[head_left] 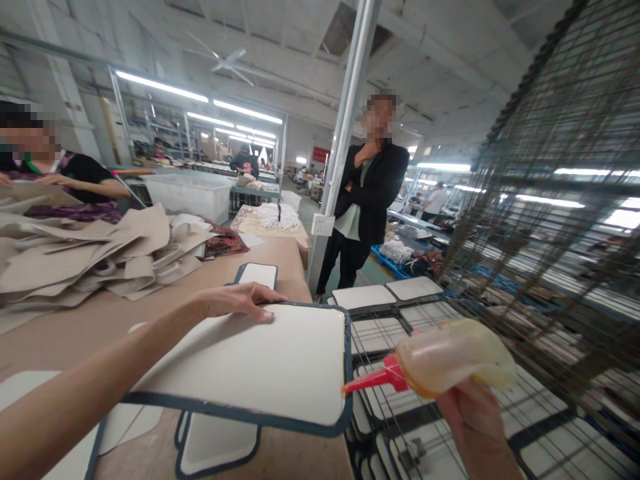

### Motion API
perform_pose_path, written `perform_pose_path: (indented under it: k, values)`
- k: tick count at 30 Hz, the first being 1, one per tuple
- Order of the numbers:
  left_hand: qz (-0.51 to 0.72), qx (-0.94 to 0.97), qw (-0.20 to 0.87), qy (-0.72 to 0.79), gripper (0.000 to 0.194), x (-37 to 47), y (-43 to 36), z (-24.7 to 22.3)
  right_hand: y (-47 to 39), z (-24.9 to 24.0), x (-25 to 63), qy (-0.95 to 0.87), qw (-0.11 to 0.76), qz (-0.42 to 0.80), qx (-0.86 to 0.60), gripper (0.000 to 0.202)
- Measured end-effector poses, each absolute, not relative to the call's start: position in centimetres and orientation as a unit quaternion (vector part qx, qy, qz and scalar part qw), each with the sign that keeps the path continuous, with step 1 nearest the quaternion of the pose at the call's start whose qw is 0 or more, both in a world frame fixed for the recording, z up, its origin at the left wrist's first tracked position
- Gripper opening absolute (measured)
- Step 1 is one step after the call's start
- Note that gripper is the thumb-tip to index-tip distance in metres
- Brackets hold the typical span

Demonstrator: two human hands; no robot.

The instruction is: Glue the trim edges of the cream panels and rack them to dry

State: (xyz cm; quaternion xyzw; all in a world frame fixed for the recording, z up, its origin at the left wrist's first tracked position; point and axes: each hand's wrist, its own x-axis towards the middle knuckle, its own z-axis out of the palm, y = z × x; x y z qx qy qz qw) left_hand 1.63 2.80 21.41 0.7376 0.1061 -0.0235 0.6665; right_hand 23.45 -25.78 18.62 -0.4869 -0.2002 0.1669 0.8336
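Note:
My left hand (245,301) grips the far edge of a white panel with a dark blue border (260,363), thumb on its face, and the panel is held above the table. In my right hand (473,407) is a clear squeeze bottle with a red nozzle (450,357), tilted so that it points left. The nozzle tip touches or nearly touches the panel's right edge, near the lower corner. Along that edge runs a thin yellowish line, which looks like glue. Beneath the held panel, a smaller dark-edged panel (220,443) lies on the table.
Wire racks (380,400) bearing several white panels stand at the right, with more racks raised upright (550,133) behind. Beige cut pieces (100,253) are heaped on the brown table (285,263) at left. A person (370,193) stands beyond a metal post (345,133); another sits at left.

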Motion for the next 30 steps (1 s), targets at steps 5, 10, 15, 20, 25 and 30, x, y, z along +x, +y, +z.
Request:
perform_pose_path:
  k: [5, 10, 15, 20, 25, 30]
  values:
    - [-0.027, 0.744, 0.661, 0.096, 0.049, 1.4, 3.0, 21.3, -26.0, 17.7, 23.9, -0.214, 0.835, 0.171, -0.478, 0.067]
    - [-0.016, 0.753, 0.647, 0.119, 0.046, 1.2, 3.5, 21.0, -26.7, 16.6, 24.2, -0.207, 0.833, 0.18, -0.48, 0.064]
    - [-0.003, 0.753, 0.647, 0.124, 0.046, 0.9, 4.2, 20.3, -26.3, 16.9, 23.8, -0.17, 0.843, 0.152, -0.486, 0.073]
    - [0.007, 0.727, 0.673, 0.14, 0.05, 0.6, 4.6, 19.3, -26.1, 16.7, 23.3, -0.149, 0.867, 0.113, -0.462, 0.076]
    - [0.042, 0.692, 0.702, 0.16, 0.054, 0.4, 4.0, 18.7, -26.1, 15.8, 22.5, -0.131, 0.884, 0.06, -0.445, 0.069]
    - [0.098, 0.658, 0.724, 0.18, 0.058, 0.6, 3.7, 16.9, -25.5, 15.4, 22.2, -0.172, 0.886, 0.021, -0.43, 0.055]
